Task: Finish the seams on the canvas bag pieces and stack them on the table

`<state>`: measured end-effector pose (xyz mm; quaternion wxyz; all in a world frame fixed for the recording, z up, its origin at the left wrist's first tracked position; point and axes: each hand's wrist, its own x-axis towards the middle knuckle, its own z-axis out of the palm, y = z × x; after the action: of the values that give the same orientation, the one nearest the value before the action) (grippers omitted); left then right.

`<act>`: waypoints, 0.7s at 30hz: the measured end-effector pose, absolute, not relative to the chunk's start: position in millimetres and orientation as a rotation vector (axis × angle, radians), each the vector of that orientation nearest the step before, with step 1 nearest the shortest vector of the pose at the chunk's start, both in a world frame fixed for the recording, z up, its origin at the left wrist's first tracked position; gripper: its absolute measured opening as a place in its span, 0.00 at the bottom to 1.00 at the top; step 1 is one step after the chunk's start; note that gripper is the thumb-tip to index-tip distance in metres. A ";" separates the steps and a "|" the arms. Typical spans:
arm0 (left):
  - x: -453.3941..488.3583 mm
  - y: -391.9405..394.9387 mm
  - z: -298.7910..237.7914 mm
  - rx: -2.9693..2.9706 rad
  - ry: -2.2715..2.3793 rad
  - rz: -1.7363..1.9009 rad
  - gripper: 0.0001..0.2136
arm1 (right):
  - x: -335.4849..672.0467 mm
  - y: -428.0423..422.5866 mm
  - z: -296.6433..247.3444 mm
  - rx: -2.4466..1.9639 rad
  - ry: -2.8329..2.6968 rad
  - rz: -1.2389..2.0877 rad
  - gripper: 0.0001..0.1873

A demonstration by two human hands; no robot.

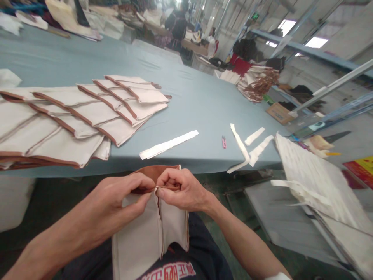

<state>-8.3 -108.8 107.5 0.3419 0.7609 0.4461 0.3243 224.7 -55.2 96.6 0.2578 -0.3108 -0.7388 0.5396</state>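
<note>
A cream fabric piece with brown edging (136, 237) hangs over my lap, below the table's front edge. My left hand (122, 198) pinches its brown top edge between thumb and fingers. Close beside it, my right hand (182, 188) grips the same edge, fingers curled, where a vertical seam meets the top. The two hands nearly touch at that seam. A brown inner side shows behind my fingers. Whether anything small is between the fingertips is hidden.
Stacked cream pieces with brown edging (87, 112) overlap on the blue-covered table (198, 105). Nearby lie white strips (169, 144), a small pink tool (223, 142) and more pale strips (240, 146). On the right leans a white-covered board (323, 186); a fabric pile (256, 81) stands farther back.
</note>
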 end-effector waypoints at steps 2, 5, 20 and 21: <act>-7.2 -108.3 106.3 1.997 1.168 0.879 0.08 | 223.4 -56.1 95.9 -0.860 -1.996 1.473 0.09; -6.6 -108.3 103.2 2.067 1.144 0.940 0.09 | 222.9 -57.9 95.8 -0.861 -2.002 1.464 0.09; 0.3 -106.2 104.8 2.346 1.198 0.957 0.13 | 228.5 -61.4 92.5 -0.869 -1.982 1.534 0.11; -0.4 -105.9 105.4 2.245 1.198 0.950 0.12 | 227.6 -61.6 92.9 -0.862 -1.967 1.551 0.13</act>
<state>-0.4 -105.9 105.4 0.2110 0.8080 0.4310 0.3420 227.6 -61.6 92.9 0.2436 -0.3156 -0.7201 0.5679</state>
